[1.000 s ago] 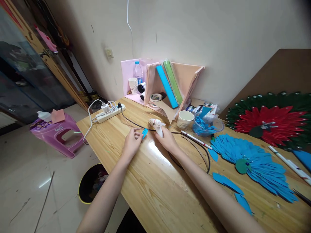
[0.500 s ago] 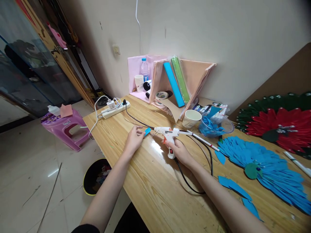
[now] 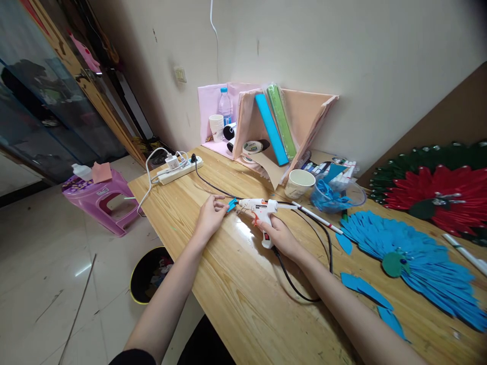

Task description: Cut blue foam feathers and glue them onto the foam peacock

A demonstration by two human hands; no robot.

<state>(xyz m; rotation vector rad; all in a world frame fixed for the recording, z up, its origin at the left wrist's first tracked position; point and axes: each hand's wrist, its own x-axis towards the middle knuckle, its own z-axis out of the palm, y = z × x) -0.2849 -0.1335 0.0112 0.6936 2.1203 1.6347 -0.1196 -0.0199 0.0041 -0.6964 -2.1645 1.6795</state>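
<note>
Between the fingertips of my left hand (image 3: pixel 211 217) is a small blue paper piece (image 3: pixel 232 205), held just above the table. My right hand (image 3: pixel 279 235) grips the handle of a white hot glue gun (image 3: pixel 258 207), with a finger at its orange trigger. The gun points left, and its nozzle is at the blue piece; whether they touch I cannot tell. A clear glue stick (image 3: pixel 287 206) sticks out of the gun's back. From the handle a black cord (image 3: pixel 289 284) loops over the wooden table (image 3: pixel 243 294).
Right of my hands lie a blue petalled bird (image 3: pixel 414 263), loose blue petals (image 3: pixel 367 290) and a marker (image 3: pixel 317 217). Behind stand a paper cup (image 3: pixel 300 183), a plastic bowl (image 3: pixel 355 195) and a pink box (image 3: pixel 312 111). A power strip (image 3: pixel 180 171) sits at the left edge.
The glue gun has moved slightly left, bringing its nozzle up to the blue paper piece. My left hand has stayed nearly still.
</note>
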